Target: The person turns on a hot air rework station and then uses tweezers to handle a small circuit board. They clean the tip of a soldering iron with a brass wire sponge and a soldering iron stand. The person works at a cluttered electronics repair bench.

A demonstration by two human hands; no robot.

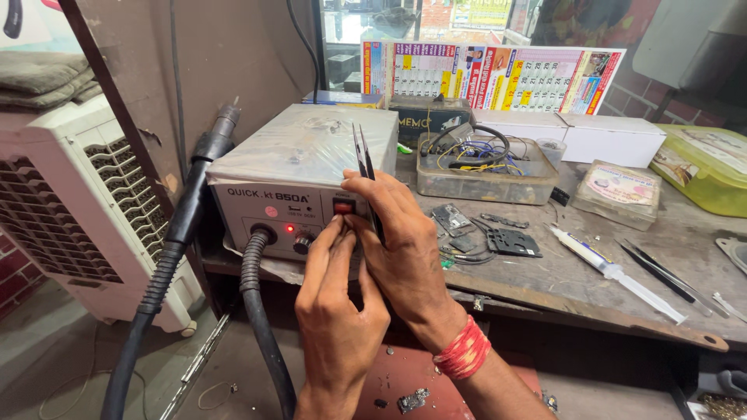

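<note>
Head view: two hands at the front panel of a grey hot-air station (303, 167), centre frame.

The right hand (401, 241) pinches black tweezers (363, 167) upright; the left hand (336, 303), fingers closed together, touches the red switch (343, 207). A colourful calendar sheet (498, 76) leans upper centre, white boxes (591, 136) beside it; a yellow-green lidded box (704, 167) sits far right. Open floor lies lower left.

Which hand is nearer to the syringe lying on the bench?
Right. The right hand, holding tweezers, sits in front of the grey hot-air station, on the side towards the syringe. The left hand is beside it, farther from the syringe.
</note>
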